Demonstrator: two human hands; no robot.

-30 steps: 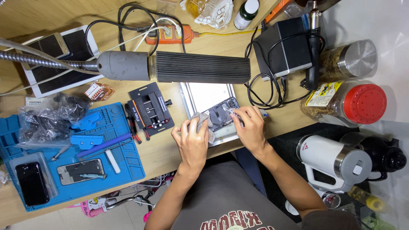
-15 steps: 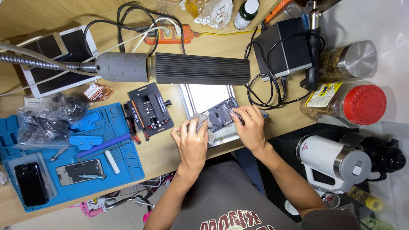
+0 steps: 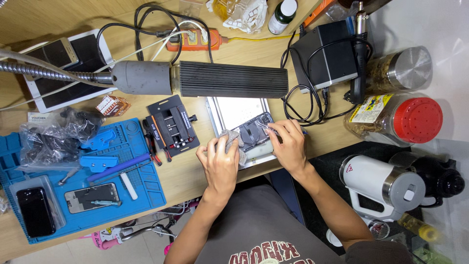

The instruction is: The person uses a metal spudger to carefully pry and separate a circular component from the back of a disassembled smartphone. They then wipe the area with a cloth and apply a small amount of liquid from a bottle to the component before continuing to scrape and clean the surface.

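Note:
An opened phone (image 3: 254,131) lies on a metal-framed white plate (image 3: 233,110) at the desk's front edge, its insides showing. My left hand (image 3: 220,161) presses a grey cloth (image 3: 228,138) against the phone's left end. My right hand (image 3: 287,144) grips thin tweezers (image 3: 269,129) with the tips on the phone's right part. Both forearms reach up from the bottom of the view.
A ribbed black lamp head (image 3: 233,79) on a flexible arm hangs over the plate. A black clamp jig (image 3: 172,126) sits left of it, then a blue work mat (image 3: 83,176) with tools and phones. A black box (image 3: 326,59), cables, jars (image 3: 398,116) and a kettle (image 3: 378,186) stand right.
My left hand has shifted slightly right and forward with the cloth onto the phone. My right hand stays on the phone with the tweezers.

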